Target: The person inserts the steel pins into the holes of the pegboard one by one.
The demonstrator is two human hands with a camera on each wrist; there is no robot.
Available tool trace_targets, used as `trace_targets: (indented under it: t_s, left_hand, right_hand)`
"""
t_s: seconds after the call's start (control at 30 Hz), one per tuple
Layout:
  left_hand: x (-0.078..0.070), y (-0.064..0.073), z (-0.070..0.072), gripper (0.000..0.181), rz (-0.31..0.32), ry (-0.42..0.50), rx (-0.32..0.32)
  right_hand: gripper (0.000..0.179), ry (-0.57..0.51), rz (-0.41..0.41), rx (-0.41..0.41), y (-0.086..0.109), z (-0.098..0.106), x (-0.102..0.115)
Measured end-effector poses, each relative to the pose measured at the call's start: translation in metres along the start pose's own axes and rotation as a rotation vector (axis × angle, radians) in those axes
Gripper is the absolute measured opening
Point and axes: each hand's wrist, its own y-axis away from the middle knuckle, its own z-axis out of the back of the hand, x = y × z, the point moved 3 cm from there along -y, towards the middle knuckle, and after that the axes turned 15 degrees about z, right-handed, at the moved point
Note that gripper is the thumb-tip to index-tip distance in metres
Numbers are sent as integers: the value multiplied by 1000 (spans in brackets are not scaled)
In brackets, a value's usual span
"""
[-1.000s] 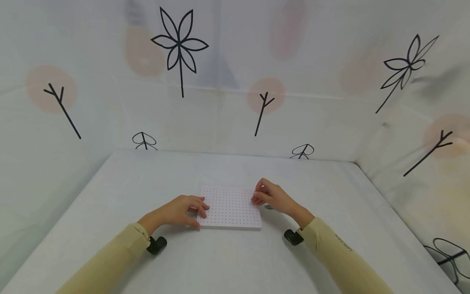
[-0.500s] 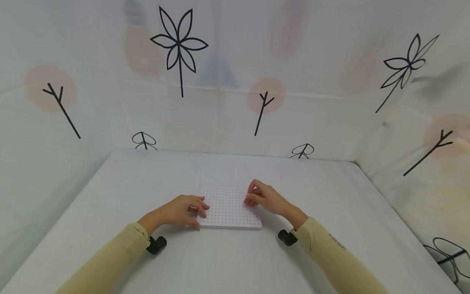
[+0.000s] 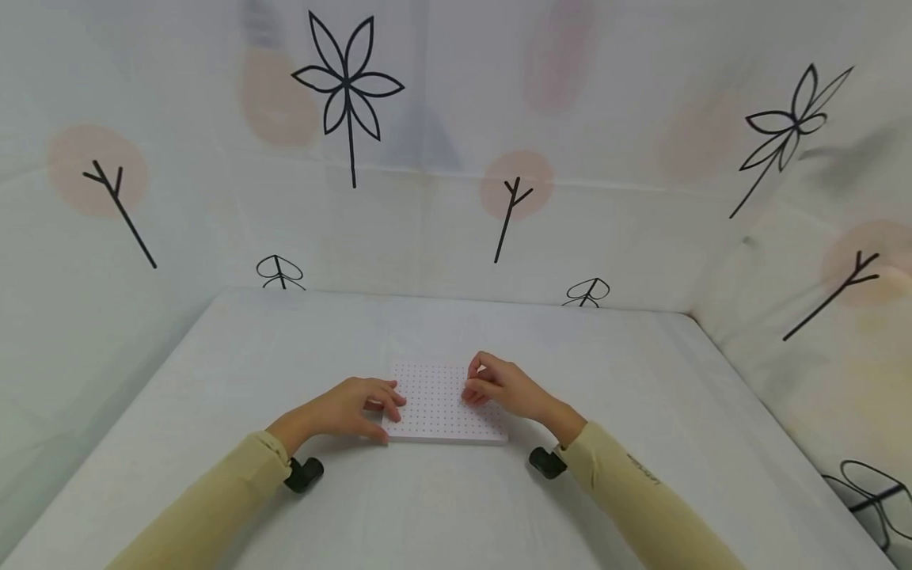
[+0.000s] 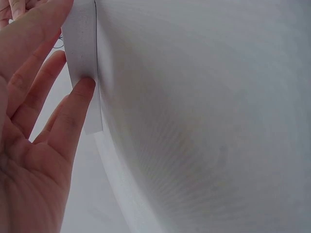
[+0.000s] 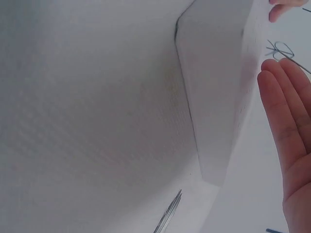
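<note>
A thick white pegboard (image 3: 431, 412) with a grid of small dark holes lies flat on the table. My left hand (image 3: 349, 406) rests at its near left corner, fingers spread and loosely bent. In the left wrist view, fingertips touch the board's narrow side (image 4: 81, 46). Over the right part of the board, my right hand (image 3: 511, 389) brings thumb and index fingertips together in a pinch. A thin dark line like a needle (image 5: 300, 65) runs beside its other fingers (image 5: 282, 114), which are nearly straight. The pinched tips are outside the right wrist view.
Several thin, pointed metal needles (image 5: 167, 212) lie on the table to the right of the board. A white cloth (image 3: 306, 507) covers the table. Behind it hangs a curtain (image 3: 420, 229) printed with flowers and twigs. Black wrist cameras (image 3: 305, 475) sit at both cuffs.
My right hand has moved left, from the board's right edge to over its holes, keeping its pinch. The left hand and the board have stayed in place.
</note>
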Motion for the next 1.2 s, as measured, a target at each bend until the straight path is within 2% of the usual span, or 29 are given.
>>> trace_targets:
  t_s: [0.17,0.53,0.77,1.2]
  left_hand:
    - [1,0,0,20,-15,3,0]
    - [1,0,0,21,-27,9,8]
    - [1,0,0,21,-37,20,10]
    - [2,-1,0,21,-44,13,8]
  right_hand:
    - [9,-12,-18,4,-2,-4,3]
    - [9,-4,-2,22,-9,-14,7]
    - [8,11,37,48,-14,-19,11]
    - [6,17,60,60,-22,-29,12]
